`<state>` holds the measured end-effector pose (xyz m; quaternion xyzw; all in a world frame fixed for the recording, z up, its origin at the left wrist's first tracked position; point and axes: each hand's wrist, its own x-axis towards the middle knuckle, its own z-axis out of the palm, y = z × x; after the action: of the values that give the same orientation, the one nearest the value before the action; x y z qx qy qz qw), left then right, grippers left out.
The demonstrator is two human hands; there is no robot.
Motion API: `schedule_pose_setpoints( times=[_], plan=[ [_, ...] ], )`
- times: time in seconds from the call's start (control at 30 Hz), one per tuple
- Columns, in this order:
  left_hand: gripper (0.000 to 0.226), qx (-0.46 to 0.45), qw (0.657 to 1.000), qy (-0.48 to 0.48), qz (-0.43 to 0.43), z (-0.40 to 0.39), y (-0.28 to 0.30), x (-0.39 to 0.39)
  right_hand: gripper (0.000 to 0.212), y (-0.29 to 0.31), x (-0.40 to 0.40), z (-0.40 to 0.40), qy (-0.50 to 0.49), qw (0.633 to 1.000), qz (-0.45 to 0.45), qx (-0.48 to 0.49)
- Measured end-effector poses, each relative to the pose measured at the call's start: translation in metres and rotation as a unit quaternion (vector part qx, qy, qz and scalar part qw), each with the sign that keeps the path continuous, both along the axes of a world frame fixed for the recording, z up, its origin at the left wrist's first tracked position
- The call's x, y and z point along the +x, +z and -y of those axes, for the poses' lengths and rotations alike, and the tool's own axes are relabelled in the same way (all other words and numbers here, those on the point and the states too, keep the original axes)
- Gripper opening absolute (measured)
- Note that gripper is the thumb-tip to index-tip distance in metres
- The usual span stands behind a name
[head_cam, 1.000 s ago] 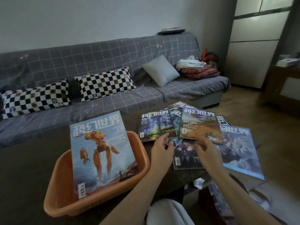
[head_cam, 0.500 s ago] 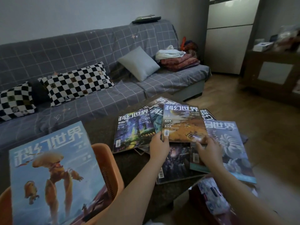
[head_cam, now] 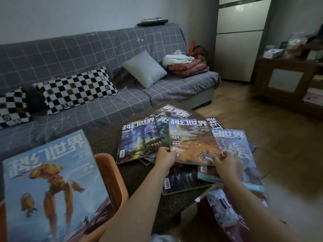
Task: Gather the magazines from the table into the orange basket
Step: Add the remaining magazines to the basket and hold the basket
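Observation:
An orange-and-gold magazine [head_cam: 192,138] is lifted a little above the pile on the dark table [head_cam: 103,138]. My left hand [head_cam: 165,158] grips its lower left corner and my right hand [head_cam: 227,163] grips its lower right corner. Around it lie several more magazines: a purple-green one [head_cam: 138,140] to the left, a pale blue one [head_cam: 239,147] to the right, a dark one [head_cam: 180,179] under my wrists. The orange basket [head_cam: 108,173] stands at the lower left with a blue robot-cover magazine [head_cam: 52,186] leaning in it.
A grey checked sofa [head_cam: 97,49] with checkered pillows [head_cam: 75,88] and a grey cushion [head_cam: 144,69] runs behind the table. Folded blankets [head_cam: 187,67] lie at its right end. A wooden cabinet [head_cam: 286,82] stands at the right. A patterned bag [head_cam: 222,212] sits below the table's near edge.
Both hands have closed on the orange-and-gold magazine's lower corners and raised it slightly off the pile. The view has turned right, so the basket has slid to the lower left.

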<state>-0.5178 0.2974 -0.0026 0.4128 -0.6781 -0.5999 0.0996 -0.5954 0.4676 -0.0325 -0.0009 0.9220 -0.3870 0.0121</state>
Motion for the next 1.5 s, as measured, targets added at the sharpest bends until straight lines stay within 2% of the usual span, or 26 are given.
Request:
schedule_pose_setpoints(
  times=[0.13,0.2,0.33,0.47,0.6,0.73,0.83,1.0,1.2,1.37,1.5],
  plan=[
    [0.029,0.143,0.988,-0.009,-0.058,-0.01,0.005,0.026,0.042,0.006,0.021,-0.015,0.007,0.999,0.046,0.009],
    [0.034,0.171,0.981,-0.016,-0.085,-0.015,0.009,0.042,0.037,0.009,0.033,-0.023,0.013,0.998,0.055,0.0],
    [0.034,0.078,0.991,-0.013,-0.106,-0.025,0.019,0.074,0.031,0.016,0.058,-0.034,0.026,0.99,0.089,-0.106],
    [0.03,0.053,0.986,-0.003,-0.161,-0.028,0.034,0.11,0.033,0.034,0.079,-0.032,0.04,0.945,0.156,-0.284],
    [0.029,0.033,0.977,0.029,-0.207,-0.019,0.053,0.151,0.023,0.066,0.107,-0.02,0.086,0.921,0.148,-0.35],
    [0.024,0.008,0.962,0.058,-0.265,-0.003,0.07,0.197,0.024,0.089,0.133,0.002,0.184,0.875,0.177,-0.411],
    [0.02,-0.025,0.958,0.077,-0.275,0.013,0.078,0.233,0.026,0.1,0.15,0.024,0.233,0.841,0.207,-0.442],
    [0.028,-0.069,0.948,0.121,-0.287,0.038,0.078,0.283,0.035,0.106,0.18,0.071,0.284,0.826,0.22,-0.434],
    [0.027,-0.055,0.946,0.17,-0.269,0.062,0.066,0.332,0.037,0.102,0.208,0.117,0.332,0.816,0.241,-0.408],
    [0.028,-0.085,0.944,0.207,-0.242,0.074,0.055,0.356,0.038,0.093,0.222,0.145,0.365,0.835,0.233,-0.339],
    [0.025,-0.17,0.954,0.206,-0.137,0.081,0.044,0.363,0.049,0.083,0.23,0.159,0.397,0.868,0.162,-0.25]
  ],
)
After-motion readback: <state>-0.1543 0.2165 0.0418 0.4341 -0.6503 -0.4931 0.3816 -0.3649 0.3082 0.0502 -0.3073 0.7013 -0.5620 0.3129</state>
